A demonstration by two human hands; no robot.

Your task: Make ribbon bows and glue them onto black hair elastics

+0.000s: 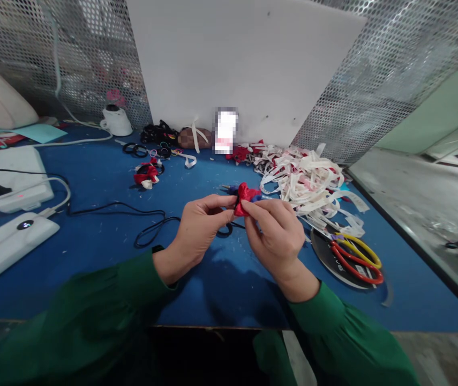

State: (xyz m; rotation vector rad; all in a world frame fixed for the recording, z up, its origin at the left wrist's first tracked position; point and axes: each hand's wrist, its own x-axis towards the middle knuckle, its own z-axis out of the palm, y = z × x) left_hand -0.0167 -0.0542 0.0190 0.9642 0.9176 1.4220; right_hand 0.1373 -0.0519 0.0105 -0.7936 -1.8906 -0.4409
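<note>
On the blue table (96, 257), a white device (15, 246) with a small dark display lies near left, a white box (22, 163) just beyond. Farther back are a white mug (117, 123) and a brown checked pouch (187, 139). At right, red-and-yellow-handled scissors (359, 277) rest on a dark disc (325, 254). A white panel (245, 64) stands at the far side.

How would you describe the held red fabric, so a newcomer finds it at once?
Above the blue table, find the left hand and right hand. Their fingers pinch the red fabric; unlike the red-and-white bundle lying farther left, it is held.
</note>
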